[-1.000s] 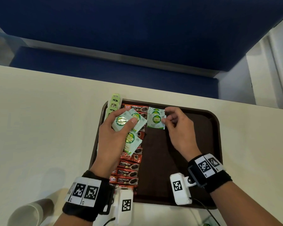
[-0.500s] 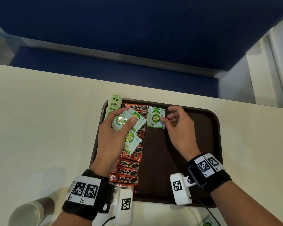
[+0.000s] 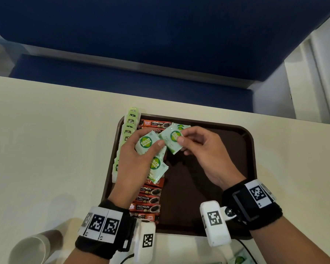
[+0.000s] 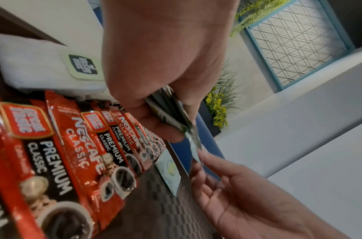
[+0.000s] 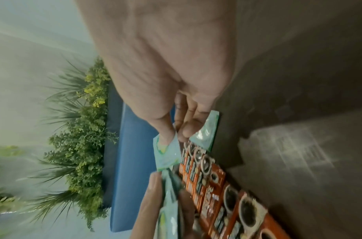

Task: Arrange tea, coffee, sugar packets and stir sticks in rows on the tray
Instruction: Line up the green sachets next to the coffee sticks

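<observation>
The right hand (image 3: 202,149) pinches one green sugar packet (image 3: 171,139) at its near edge between thumb and fingertips, grip closed on it above the tray; the left hand (image 3: 135,164) clasps a small fan of sugar packets (image 3: 148,143), thumb across the top one, fingers curled beneath; one placed packet (image 3: 181,126) lies flat at the tray's far end, beside the coffee row. These packets look light, thin and limp, likely slick on the face; a pinch at a sealed edge should hold best, and the fan may slip if the thumb eases. Outward: red coffee sachets (image 3: 150,199) run in a row down the tray (image 3: 244,149); tea bags (image 3: 131,119) line its left rim; the right half lies bare, raised rim all round; a paper cup (image 3: 32,248) lies on the surface near the left wrist, well apart.
</observation>
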Tool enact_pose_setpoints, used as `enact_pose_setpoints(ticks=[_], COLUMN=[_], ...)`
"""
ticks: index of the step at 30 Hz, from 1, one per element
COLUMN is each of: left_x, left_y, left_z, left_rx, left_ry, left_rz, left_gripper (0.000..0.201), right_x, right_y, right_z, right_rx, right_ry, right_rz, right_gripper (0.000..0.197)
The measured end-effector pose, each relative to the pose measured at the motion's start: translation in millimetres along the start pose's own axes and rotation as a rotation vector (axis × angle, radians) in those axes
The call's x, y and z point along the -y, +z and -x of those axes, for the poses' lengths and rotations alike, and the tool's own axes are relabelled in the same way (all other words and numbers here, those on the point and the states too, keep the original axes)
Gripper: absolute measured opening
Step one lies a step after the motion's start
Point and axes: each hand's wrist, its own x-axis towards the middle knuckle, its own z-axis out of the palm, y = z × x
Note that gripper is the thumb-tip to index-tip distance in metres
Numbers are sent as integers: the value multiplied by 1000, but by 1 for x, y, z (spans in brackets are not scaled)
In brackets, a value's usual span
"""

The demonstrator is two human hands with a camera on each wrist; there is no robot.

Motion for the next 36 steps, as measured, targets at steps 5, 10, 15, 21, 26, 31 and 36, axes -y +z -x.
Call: enact_pose_setpoints(ticks=[5, 10, 15, 21, 26, 31, 36], left_x=[2, 2, 3, 5, 5, 6, 5], left_y=[-9, -8, -9, -15, -17, -14, -13], left_z=[0, 3, 6, 7, 7, 8, 8], left_rx=[-64, -44, -36, -45, -49, -50, -50], left_ry=[-14, -28, -46, -42, -41, -53, -54], left_rz=[44, 40, 38, 35, 32, 48, 42], left_gripper=[33, 34, 36, 34, 34, 34, 35], right_x=[-14, -20, -27, -28, -27, -28, -30], right_y=[-26, -21, -10, -4, -3, -4, -5], right_z=[-12, -15, -19, -18, -16, -17, -18], right_rx=[-118, -29, -76, -106, -115, -140, -150], right_ry=[-136, -185, -241, -281, -288, -301, -292], right_rz=[358, 571, 651, 684, 693, 704, 700], right_gripper=[8, 9, 13, 14, 17, 19, 21])
